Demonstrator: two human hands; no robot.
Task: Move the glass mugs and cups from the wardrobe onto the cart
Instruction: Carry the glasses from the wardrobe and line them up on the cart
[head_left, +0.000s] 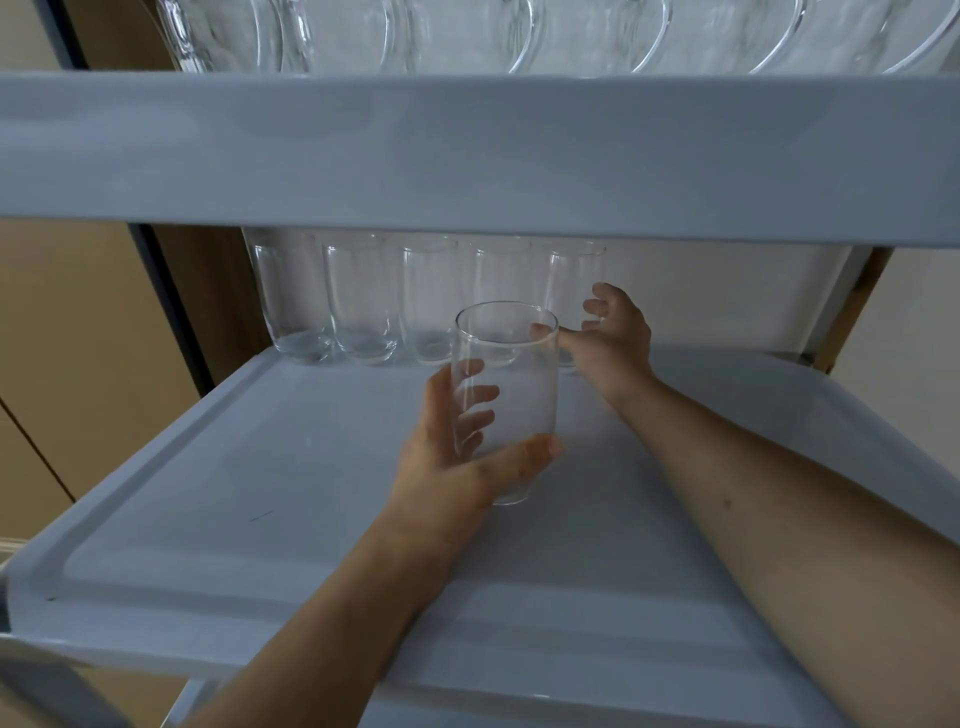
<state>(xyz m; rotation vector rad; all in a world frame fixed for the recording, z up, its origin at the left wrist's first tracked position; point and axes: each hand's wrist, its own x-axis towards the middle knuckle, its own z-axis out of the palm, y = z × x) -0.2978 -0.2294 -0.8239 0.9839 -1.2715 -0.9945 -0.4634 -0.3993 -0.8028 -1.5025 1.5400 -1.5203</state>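
I look at a grey cart with my left hand (441, 467) gripping a clear tall glass (514, 395), upright, just above the middle shelf (249, 467). Its thumb lies on the near side and its fingers show through the glass. Along the back of that shelf stands a row of several like glasses (363, 301). My right hand (618, 343) reaches to the rightmost glass (571, 270) of the row. Its thumb crosses the near side low down and its fingers curl at the right side.
The rim of the upper shelf (467, 150) spans the view above the hands and leaves limited headroom. Several large clear mugs or bowls (363, 31) stand on it. Beige wardrobe panels (78, 338) flank the cart on the left and right.
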